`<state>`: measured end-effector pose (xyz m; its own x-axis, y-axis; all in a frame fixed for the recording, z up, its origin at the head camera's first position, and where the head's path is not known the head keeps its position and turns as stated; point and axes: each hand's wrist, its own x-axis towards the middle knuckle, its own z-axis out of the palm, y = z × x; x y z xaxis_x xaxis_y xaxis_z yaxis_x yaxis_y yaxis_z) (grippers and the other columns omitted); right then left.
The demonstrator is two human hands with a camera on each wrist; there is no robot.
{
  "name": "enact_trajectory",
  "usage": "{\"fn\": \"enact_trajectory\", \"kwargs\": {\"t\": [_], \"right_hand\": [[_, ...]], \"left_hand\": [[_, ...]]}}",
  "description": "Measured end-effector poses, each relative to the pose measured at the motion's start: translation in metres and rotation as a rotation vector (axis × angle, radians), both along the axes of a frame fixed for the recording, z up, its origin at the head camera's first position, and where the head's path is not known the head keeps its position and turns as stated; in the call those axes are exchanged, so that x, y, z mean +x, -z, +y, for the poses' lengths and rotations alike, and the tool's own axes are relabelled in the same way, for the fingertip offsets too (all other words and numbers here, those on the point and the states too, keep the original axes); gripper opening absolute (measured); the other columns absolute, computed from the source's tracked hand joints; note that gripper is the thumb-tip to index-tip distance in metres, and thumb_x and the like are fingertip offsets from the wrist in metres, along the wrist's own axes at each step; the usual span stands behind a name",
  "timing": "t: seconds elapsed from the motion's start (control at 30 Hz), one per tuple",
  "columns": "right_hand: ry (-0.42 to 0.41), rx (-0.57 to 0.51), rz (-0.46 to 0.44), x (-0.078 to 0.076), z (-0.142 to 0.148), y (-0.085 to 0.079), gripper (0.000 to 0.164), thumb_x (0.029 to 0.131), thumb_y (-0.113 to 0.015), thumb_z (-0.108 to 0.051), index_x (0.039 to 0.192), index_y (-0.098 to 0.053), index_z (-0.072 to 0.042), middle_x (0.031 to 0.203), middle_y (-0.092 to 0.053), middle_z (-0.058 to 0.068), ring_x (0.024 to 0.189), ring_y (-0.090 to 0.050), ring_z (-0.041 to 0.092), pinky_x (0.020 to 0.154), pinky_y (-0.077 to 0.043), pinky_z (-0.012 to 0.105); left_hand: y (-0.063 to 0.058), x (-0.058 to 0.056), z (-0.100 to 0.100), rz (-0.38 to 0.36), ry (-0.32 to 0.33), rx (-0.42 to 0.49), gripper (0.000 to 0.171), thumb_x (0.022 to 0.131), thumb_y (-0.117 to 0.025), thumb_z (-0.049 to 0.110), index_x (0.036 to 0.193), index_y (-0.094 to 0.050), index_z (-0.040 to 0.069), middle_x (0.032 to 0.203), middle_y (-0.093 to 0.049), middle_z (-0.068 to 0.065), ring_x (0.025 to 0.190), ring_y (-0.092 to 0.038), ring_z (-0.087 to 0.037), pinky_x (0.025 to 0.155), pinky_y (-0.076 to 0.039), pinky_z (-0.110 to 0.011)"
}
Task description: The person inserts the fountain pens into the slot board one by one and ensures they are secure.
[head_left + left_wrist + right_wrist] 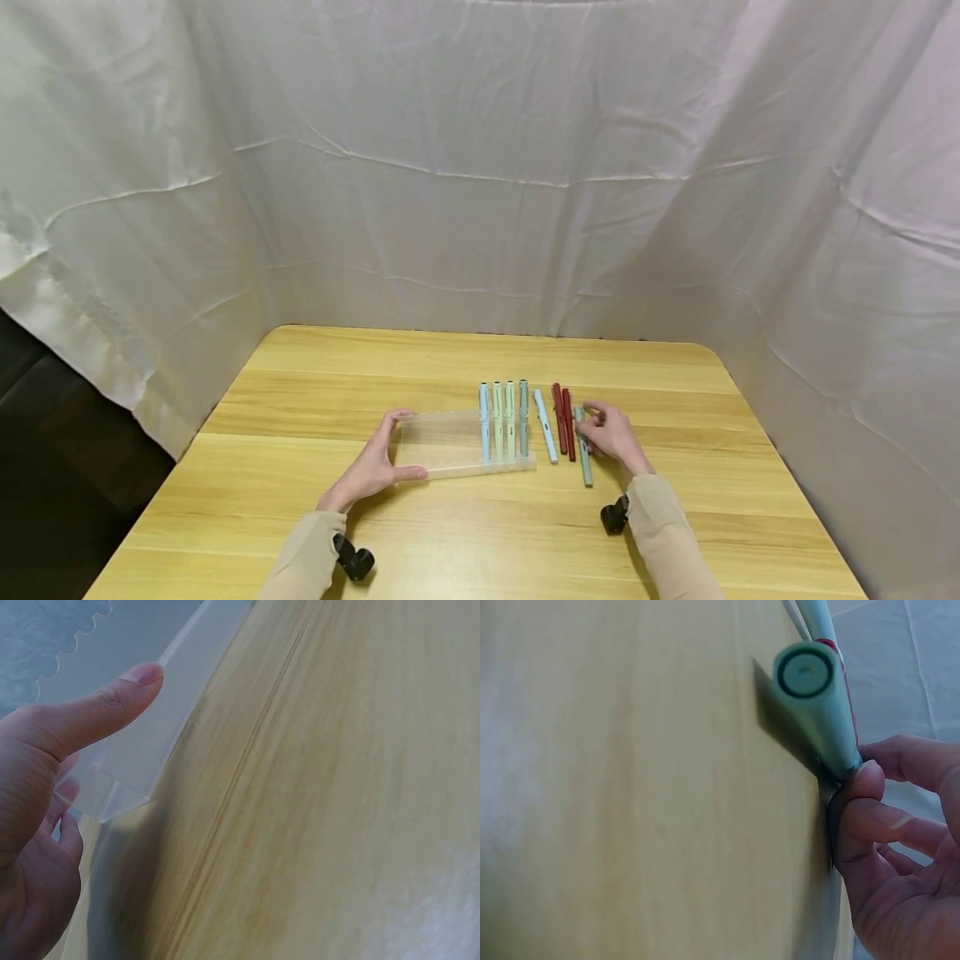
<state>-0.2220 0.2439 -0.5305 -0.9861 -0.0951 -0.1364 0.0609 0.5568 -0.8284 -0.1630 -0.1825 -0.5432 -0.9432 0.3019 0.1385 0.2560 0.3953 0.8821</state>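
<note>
A clear plastic pen tray with a scalloped edge lies on the table. My left hand grips its left end, the thumb over the near side. Side by side at the tray's right end lie a light blue pen, two pale green pens and a grey-green pen. Farther right, my right hand pinches another grey-green pen near its upper part. In the right wrist view, this green pen points its round end at the camera.
Between the tray and my right hand lie a loose light blue pen and two dark red pens. All rest on a wooden table. Pale curtains hang behind the table and along its sides.
</note>
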Motion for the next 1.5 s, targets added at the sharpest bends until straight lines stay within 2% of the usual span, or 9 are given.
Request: {"fn": "enact_trajectory", "kwargs": {"t": [0.43, 0.63, 0.9, 1.23, 1.5], "right_hand": [[0.044, 0.017, -0.004, 0.0014, -0.0004, -0.0010, 0.052, 0.092, -0.065, -0.009, 0.140, -0.050, 0.006, 0.085, -0.070, 0.010, 0.053, -0.055, 0.012, 0.045, -0.047, 0.024], [0.072, 0.007, -0.009, 0.0014, -0.0009, -0.0003, 0.046, 0.089, -0.067, -0.008, 0.132, -0.057, 0.007, 0.087, -0.071, 0.012, 0.056, -0.058, 0.014, 0.047, -0.050, 0.025], [0.102, 0.048, -0.003, 0.0021, -0.0034, -0.0025, 0.037, 0.087, -0.069, -0.008, 0.121, -0.065, 0.006, 0.092, -0.072, 0.015, 0.063, -0.062, 0.013, 0.054, -0.054, 0.025], [0.120, 0.079, -0.008, 0.0020, -0.0043, -0.0037, 0.019, 0.086, -0.073, -0.011, 0.099, -0.073, 0.003, 0.083, -0.072, 0.010, 0.061, -0.061, 0.013, 0.053, -0.052, 0.025], [0.110, 0.120, 0.000, -0.0001, -0.0035, -0.0029, 0.017, 0.084, -0.074, -0.015, 0.093, -0.073, -0.001, 0.079, -0.070, 0.007, 0.064, -0.059, 0.014, 0.055, -0.050, 0.026]], "left_hand": [[-0.0016, 0.0013, 0.0005, -0.006, -0.005, -0.002, 0.094, 0.070, -0.092, 0.023, 0.146, -0.037, 0.014, 0.157, -0.037, -0.020, 0.151, -0.021, -0.050, 0.120, -0.013, -0.073], [-0.0002, 0.0008, 0.0001, 0.004, -0.004, 0.001, 0.093, 0.070, -0.092, 0.023, 0.145, -0.038, 0.015, 0.157, -0.038, -0.019, 0.151, -0.022, -0.050, 0.120, -0.013, -0.074], [-0.0007, 0.0011, 0.0001, -0.004, -0.006, -0.001, 0.093, 0.070, -0.092, 0.023, 0.146, -0.038, 0.015, 0.158, -0.037, -0.019, 0.151, -0.020, -0.050, 0.120, -0.013, -0.074], [-0.0006, 0.0013, 0.0001, -0.014, -0.005, -0.007, 0.093, 0.071, -0.091, 0.023, 0.146, -0.037, 0.016, 0.159, -0.035, -0.019, 0.152, -0.018, -0.050, 0.120, -0.012, -0.075], [-0.0015, 0.0016, 0.0003, -0.020, -0.008, -0.007, 0.093, 0.071, -0.091, 0.022, 0.146, -0.037, 0.016, 0.159, -0.035, -0.019, 0.152, -0.018, -0.050, 0.120, -0.012, -0.074]]}}
